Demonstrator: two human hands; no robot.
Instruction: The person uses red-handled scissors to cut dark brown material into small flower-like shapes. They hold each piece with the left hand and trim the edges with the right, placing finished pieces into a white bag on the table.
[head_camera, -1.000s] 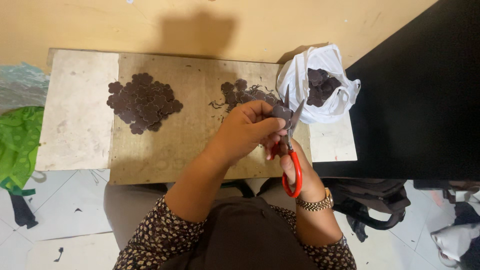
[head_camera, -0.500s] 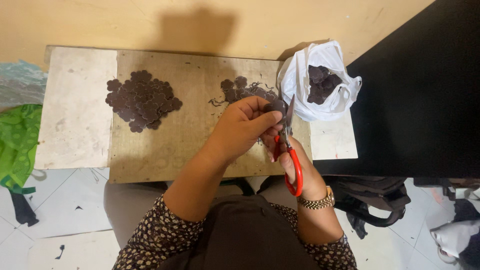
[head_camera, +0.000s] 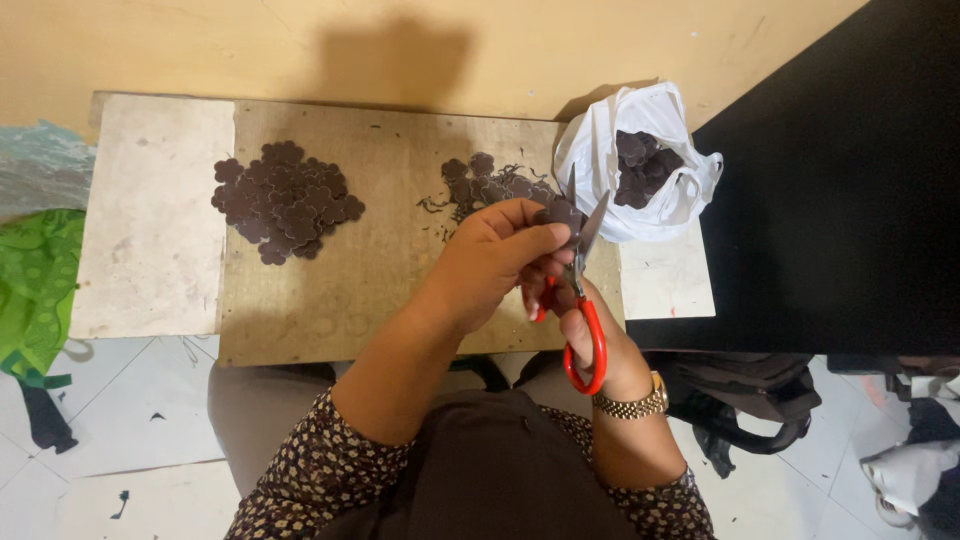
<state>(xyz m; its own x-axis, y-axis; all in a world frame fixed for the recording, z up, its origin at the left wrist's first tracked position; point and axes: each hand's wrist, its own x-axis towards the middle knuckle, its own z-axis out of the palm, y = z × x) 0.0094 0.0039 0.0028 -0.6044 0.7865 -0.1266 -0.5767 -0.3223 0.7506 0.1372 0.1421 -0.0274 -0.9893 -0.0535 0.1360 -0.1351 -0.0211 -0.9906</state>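
My left hand (head_camera: 490, 262) pinches a small dark brown flower-shaped piece (head_camera: 562, 213) between thumb and fingertips. My right hand (head_camera: 590, 335), mostly hidden under the left, grips red-handled scissors (head_camera: 583, 300) whose blades stand apart around that piece. A pile of the same brown cut-outs (head_camera: 285, 198) lies at the left of the wooden board (head_camera: 340, 290). A smaller heap with thin scraps (head_camera: 485, 185) lies just beyond my hands.
A white plastic bag (head_camera: 640, 165) holding more brown pieces sits at the board's right end, beside a black surface (head_camera: 830, 200). Green cloth (head_camera: 35, 285) lies on the tiled floor at left. A dark bag (head_camera: 745, 400) rests on the floor at right.
The scissor blades have opened wider around the brown piece, and my left hand has turned the piece slightly. The piles and bag have not moved.
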